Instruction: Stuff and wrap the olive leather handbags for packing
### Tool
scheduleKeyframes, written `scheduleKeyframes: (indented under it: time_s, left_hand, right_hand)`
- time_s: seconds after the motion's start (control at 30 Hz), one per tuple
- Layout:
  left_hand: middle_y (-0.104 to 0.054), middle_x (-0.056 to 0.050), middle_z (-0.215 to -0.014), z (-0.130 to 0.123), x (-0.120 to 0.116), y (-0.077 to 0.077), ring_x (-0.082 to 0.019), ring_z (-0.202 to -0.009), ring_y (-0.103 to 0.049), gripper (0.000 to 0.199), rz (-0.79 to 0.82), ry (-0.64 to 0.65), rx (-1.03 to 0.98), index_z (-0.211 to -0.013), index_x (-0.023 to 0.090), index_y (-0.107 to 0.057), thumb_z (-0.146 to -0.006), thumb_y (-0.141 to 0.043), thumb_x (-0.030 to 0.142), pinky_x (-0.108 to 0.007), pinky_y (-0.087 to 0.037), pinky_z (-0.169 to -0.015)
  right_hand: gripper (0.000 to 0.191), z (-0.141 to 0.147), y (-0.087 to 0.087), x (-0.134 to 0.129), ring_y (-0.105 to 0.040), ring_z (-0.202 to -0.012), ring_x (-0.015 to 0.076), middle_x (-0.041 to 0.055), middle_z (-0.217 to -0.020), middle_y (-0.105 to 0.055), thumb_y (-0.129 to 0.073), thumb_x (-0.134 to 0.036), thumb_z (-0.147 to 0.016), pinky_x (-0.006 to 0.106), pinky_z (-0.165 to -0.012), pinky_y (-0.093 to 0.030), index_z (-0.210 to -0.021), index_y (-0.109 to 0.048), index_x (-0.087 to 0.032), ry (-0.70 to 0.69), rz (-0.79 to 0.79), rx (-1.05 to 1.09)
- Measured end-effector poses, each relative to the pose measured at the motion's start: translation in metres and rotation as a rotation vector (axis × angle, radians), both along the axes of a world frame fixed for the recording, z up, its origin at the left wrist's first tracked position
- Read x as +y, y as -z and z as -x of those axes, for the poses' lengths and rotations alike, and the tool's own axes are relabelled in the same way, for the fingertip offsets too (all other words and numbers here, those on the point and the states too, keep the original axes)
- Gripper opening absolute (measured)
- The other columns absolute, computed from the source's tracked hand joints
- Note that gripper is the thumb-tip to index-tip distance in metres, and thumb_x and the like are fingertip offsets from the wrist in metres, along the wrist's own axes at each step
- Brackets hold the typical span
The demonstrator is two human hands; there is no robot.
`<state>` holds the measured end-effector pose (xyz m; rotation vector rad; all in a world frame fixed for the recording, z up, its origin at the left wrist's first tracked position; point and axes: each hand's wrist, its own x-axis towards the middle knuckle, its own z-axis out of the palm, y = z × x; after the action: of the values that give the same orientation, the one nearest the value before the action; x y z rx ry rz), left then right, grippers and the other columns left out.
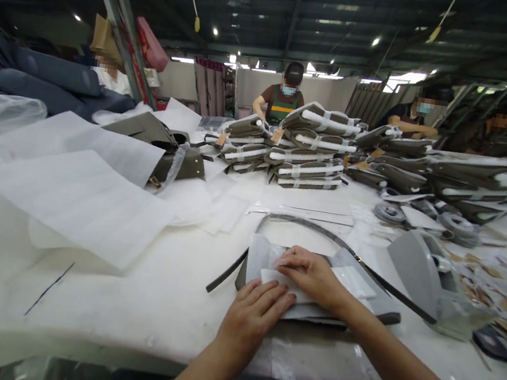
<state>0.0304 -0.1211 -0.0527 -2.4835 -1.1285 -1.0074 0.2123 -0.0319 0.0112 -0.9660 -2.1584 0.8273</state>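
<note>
A dark bag lies flat near the table's front edge, mostly covered by pale wrapping sheets. Its long dark strap loops behind and to the right. My left hand rests flat on the near left of the wrapping, fingers spread and holding nothing. Just beyond it, my right hand has its fingers bent together at the wrapping's middle. A small white sheet shows between the hands. What the right fingertips pinch, if anything, is too small to make out.
White sheets cover the table's left side, with an olive bag behind them. Wrapped bags are stacked at the back. A grey tape dispenser stands right, near scattered brown tags. Several people work across the table.
</note>
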Motion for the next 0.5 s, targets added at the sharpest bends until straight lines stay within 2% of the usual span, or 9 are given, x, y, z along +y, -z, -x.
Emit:
scheduleKeyframes:
  time_s: [0.1,0.23,0.4,0.5]
  left_hand:
    - [-0.063,-0.003,-0.133,0.001,-0.002,-0.003,-0.017,-0.126,-0.056,0.037,0.04,-0.003,0.013,-0.136,0.024,-0.054,-0.103,-0.04,0.021,-0.037,-0.042,-0.11]
    - [-0.064,-0.003,-0.133,0.001,-0.002,-0.002,-0.017,-0.122,-0.058,0.037,0.066,-0.003,-0.004,-0.137,0.024,-0.054,-0.103,-0.039,0.022,-0.038,-0.039,-0.113]
    - [-0.06,-0.005,-0.137,0.002,-0.002,0.002,-0.018,-0.127,-0.054,0.039,0.115,0.01,0.011,-0.139,0.024,-0.049,-0.101,-0.044,0.019,-0.04,-0.038,-0.116]
    - [-0.062,-0.008,-0.133,0.003,-0.002,0.005,-0.018,-0.125,-0.056,0.04,0.126,0.019,-0.045,-0.137,0.02,-0.049,-0.098,-0.047,0.014,-0.041,-0.039,-0.115]
  right_hand:
    - [0.023,-0.001,0.001,-0.015,-0.069,-0.093,0.0172,0.0034,-0.101,-0.074,-0.055,-0.026,-0.092,0.03,-0.088,-0.054,-0.094,-0.077,-0.025,-0.034,-0.101,-0.083]
    - [0.029,-0.005,0.006,-0.029,-0.07,-0.093,0.0171,0.003,-0.101,-0.075,-0.047,-0.021,-0.095,0.03,-0.086,-0.056,-0.103,-0.075,-0.025,-0.026,-0.177,-0.15]
    - [0.027,-0.009,0.012,-0.039,-0.071,-0.097,0.0181,0.0021,-0.105,-0.076,-0.05,-0.022,-0.095,0.031,-0.089,-0.056,-0.106,-0.074,-0.026,0.014,-0.176,-0.13]
    - [0.026,-0.01,0.014,-0.043,-0.071,-0.098,0.0187,0.0023,-0.106,-0.076,-0.052,-0.022,-0.094,0.031,-0.091,-0.056,-0.106,-0.074,-0.025,0.036,-0.197,-0.113]
